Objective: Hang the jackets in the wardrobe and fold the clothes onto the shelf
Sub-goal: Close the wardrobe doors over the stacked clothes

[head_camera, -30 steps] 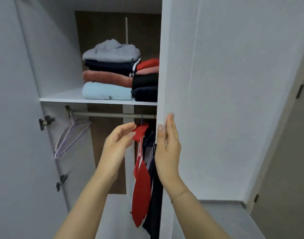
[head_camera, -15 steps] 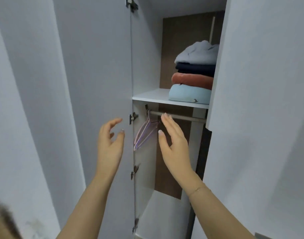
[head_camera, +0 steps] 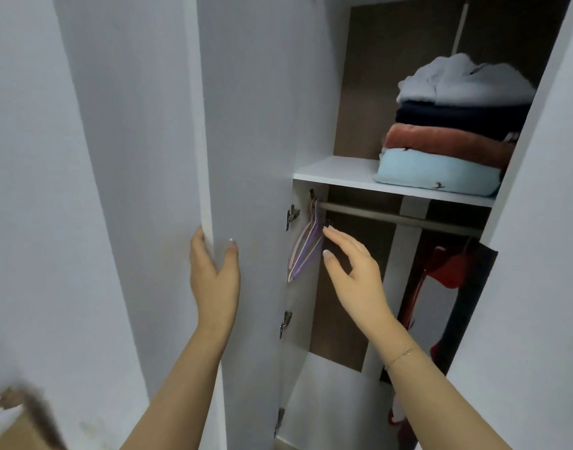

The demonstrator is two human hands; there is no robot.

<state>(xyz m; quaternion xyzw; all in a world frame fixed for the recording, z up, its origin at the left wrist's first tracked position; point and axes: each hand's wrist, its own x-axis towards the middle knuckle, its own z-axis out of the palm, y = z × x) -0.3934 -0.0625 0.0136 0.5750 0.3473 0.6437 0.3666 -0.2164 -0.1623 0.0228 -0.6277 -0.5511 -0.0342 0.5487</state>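
Observation:
The white wardrobe stands open. My left hand (head_camera: 215,277) grips the free edge of the left wardrobe door (head_camera: 255,125), thumb on the inner face and fingers behind it. With fingers straight and empty, my right hand (head_camera: 353,271) reaches in, its fingertips just beside the purple hangers (head_camera: 306,251) at the left end of the metal rail (head_camera: 392,217). A red jacket (head_camera: 447,267) and a dark jacket (head_camera: 467,303) hang at the rail's right end, partly hidden. Folded clothes (head_camera: 454,131) are stacked on the white shelf (head_camera: 337,173).
The right wardrobe door (head_camera: 545,254) covers the right part of the opening. A grey wall lies to the left of the left door. A blurred cardboard box (head_camera: 15,427) shows at the bottom left corner.
The view has swung left. My left hand moved from mid-air onto the left door's edge and took hold of it. My right hand left the right door and reached toward the hangers.

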